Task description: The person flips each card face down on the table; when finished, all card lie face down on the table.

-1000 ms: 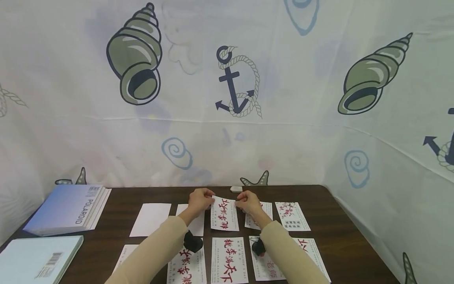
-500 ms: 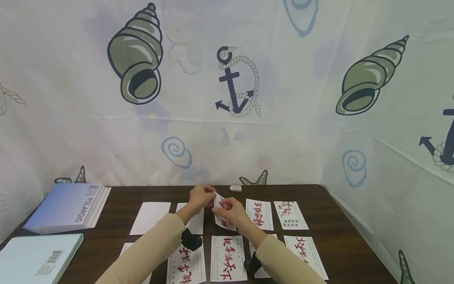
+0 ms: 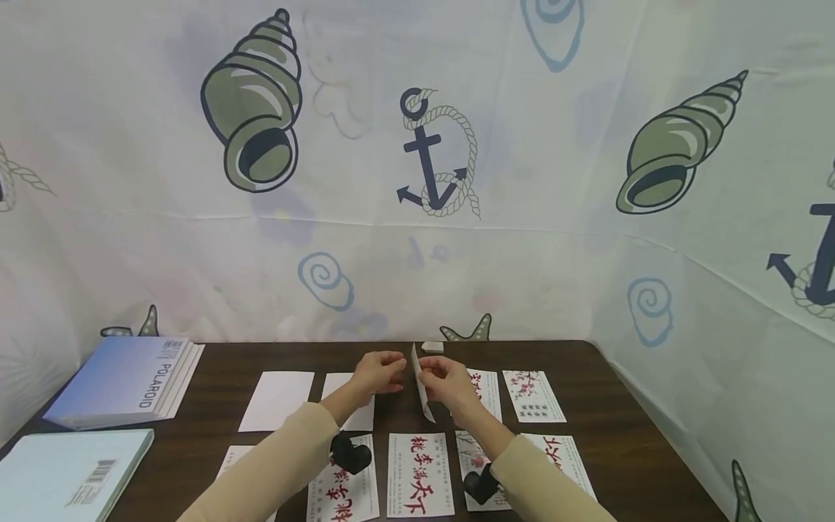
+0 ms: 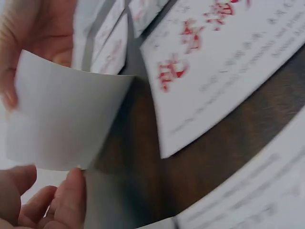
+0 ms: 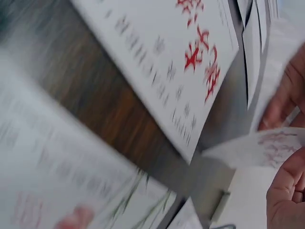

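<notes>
My right hand pinches a small card and holds it upright over the dark table, edge-on to the head view. The left wrist view shows its blank white back, slightly bowed. Its red-printed face shows in the right wrist view. My left hand hovers just left of the card with relaxed fingers close under its lower edge, gripping nothing.
Two blank cards lie at the left and printed cards at the right, with a front row of red-lettered cards. Polaroid booklets and a pale blue book sit far left. A small white block lies at the back edge.
The card, held flat by both hands a second ago, has been lifted and turned up on edge. My left hand has let go; the right alone holds it.
</notes>
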The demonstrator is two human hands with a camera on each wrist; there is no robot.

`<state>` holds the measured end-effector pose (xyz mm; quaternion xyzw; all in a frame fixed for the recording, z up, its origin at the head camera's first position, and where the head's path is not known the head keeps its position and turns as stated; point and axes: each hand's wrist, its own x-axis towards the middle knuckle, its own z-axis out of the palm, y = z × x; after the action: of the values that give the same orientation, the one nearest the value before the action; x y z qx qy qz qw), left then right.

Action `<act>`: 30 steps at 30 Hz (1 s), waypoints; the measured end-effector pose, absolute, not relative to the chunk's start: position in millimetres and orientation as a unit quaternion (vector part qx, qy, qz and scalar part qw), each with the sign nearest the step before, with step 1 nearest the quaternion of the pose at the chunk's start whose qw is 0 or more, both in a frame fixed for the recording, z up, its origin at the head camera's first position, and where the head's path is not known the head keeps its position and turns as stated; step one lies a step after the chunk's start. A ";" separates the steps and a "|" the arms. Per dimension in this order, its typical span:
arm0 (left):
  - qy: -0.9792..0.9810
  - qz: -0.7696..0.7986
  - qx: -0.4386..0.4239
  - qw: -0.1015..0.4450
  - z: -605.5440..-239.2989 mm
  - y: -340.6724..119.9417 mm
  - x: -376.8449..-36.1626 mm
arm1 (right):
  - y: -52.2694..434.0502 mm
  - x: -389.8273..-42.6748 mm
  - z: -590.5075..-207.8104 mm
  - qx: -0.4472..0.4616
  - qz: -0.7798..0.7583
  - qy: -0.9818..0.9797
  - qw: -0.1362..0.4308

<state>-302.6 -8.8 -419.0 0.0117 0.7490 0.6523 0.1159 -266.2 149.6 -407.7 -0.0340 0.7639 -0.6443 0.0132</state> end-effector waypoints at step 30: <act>0.923 0.377 0.051 -0.049 -438.4 -10.0 -286.0 | 170.9 -270.9 -441.3 0.027 -0.513 0.858 -0.008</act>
<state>-286.0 -10.0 -438.4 0.0509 0.9234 0.3774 -0.0493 -270.9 170.9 -441.3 0.0266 0.8581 -0.5127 -0.0078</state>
